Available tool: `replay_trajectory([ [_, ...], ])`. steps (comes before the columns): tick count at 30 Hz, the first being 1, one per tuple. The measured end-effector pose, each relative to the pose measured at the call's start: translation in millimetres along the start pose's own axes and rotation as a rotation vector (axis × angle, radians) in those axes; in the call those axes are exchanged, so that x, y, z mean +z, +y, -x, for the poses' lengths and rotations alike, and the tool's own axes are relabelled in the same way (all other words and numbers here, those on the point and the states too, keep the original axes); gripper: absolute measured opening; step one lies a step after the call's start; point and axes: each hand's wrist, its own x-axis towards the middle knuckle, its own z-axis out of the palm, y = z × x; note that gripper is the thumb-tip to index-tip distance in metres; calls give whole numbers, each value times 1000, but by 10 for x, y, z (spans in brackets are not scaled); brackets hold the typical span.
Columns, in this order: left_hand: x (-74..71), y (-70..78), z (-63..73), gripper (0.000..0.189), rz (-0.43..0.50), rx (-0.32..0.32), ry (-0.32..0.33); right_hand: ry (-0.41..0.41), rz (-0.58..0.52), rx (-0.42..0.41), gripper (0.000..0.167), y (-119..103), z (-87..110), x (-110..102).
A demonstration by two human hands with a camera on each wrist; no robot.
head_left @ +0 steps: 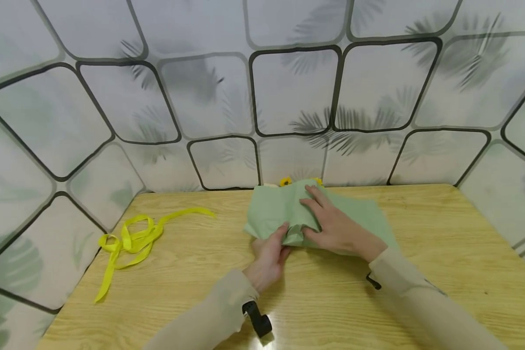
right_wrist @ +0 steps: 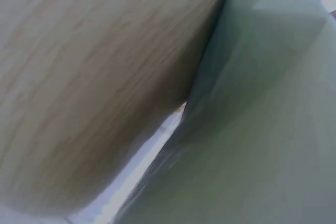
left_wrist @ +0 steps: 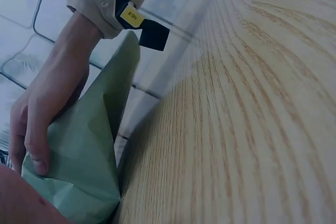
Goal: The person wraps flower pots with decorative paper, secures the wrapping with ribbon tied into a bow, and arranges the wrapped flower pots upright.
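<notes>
A sheet of pale green wrapping paper [head_left: 273, 204], folded over and creased, lies near the back of the wooden table. Yellow flowers [head_left: 285, 181] peek out past its far edge; the rest of them is hidden. My left hand [head_left: 269, 257] pinches the paper's near edge, thumb on top and fingers underneath. Across the top of the paper my right hand [head_left: 337, 226] rests with its fingers spread and its thumb by a crease. The left wrist view shows those right fingers [left_wrist: 38, 145] pressing on the paper. Green paper [right_wrist: 262, 103] fills much of the right wrist view.
A loosely looped yellow ribbon [head_left: 133, 240] lies on the table's left side. The wooden tabletop [head_left: 442, 272] meets a patterned fabric wall [head_left: 295, 92] at the back and sides. Dark straps [head_left: 257, 318] are on the wrists.
</notes>
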Motion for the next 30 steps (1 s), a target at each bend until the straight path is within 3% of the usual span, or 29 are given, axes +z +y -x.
replay_trajectory([
  [4, -5, -1, 0, 51, 4, 3, -2, 68, 35, -23, 63, 53, 13, 6],
  [11, -23, 4, 16, 51, 8, -8, -12, 87, -68, -59, 61, 113, -35, -25],
  [17, -40, 8, 44, 50, -6, 3, -4, 84, -82, -87, 65, 114, -18, -64],
  [22, -32, -2, 80, 55, -25, 37, 15, 76, 40, -106, 70, 56, 26, -78],
  [27, -16, -6, 115, 59, -35, 40, 30, 115, 251, -170, 60, -45, 76, -94],
  [30, 1, -16, 142, 60, -48, 42, 50, 110, 274, -171, 55, -89, 102, -106],
])
